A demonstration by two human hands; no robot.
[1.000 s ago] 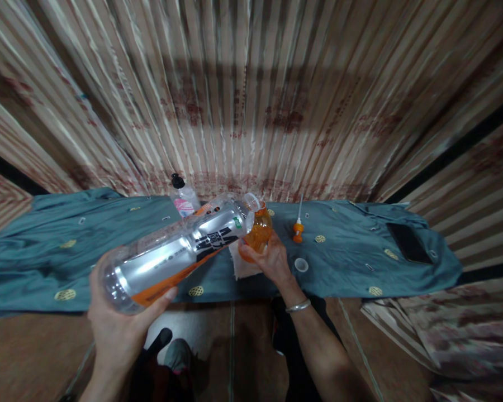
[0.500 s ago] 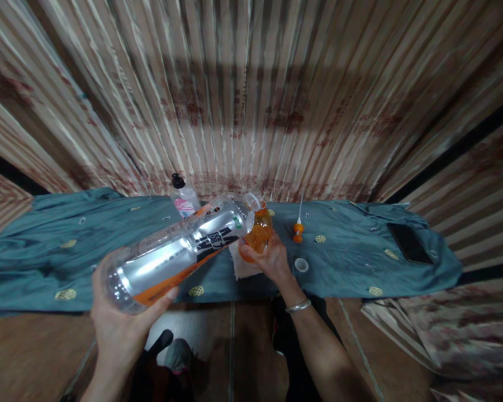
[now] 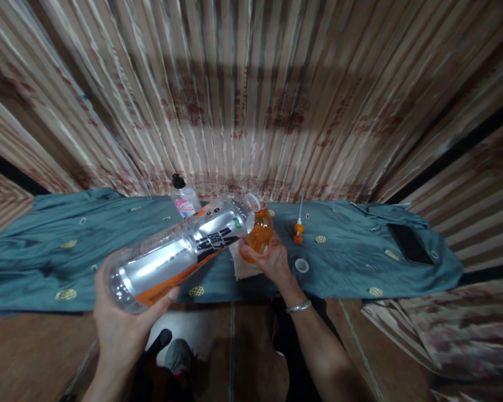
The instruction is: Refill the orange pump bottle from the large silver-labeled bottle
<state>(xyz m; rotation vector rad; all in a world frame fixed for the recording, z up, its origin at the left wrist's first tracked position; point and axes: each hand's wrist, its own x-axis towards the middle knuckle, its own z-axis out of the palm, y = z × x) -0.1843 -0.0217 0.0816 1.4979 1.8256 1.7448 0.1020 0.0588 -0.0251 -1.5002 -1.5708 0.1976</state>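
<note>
"While the large silver-labelled bottle [image 3: 174,259] slants over the orange bottle [image 3: 260,231], what would make this pour go cleanly?"

"I'd hold its mouth [image 3: 252,202] right over the smaller neck and raise the base gradually, since a sudden tilt could spill or nudge the lower bottle aside. I can't tell whether liquid is flowing, or whether the rims touch."

"And the hands?"

"The left hand [image 3: 119,329] comes up from the near left, fingers wrapped around the large bottle's base, thumb along its near side. The right hand [image 3: 272,259] reaches in from the near right, forearm slanting, fingers gripping the orange bottle's body. A firm but light grip seems best there; squeezing could force the contents up."

"Where is that orange bottle?"

"Near the middle of the teal cloth [image 3: 343,273], by the white cloth [image 3: 243,269] and left of the orange pump top [image 3: 298,232]. I can't see whether its base rests down."
</note>
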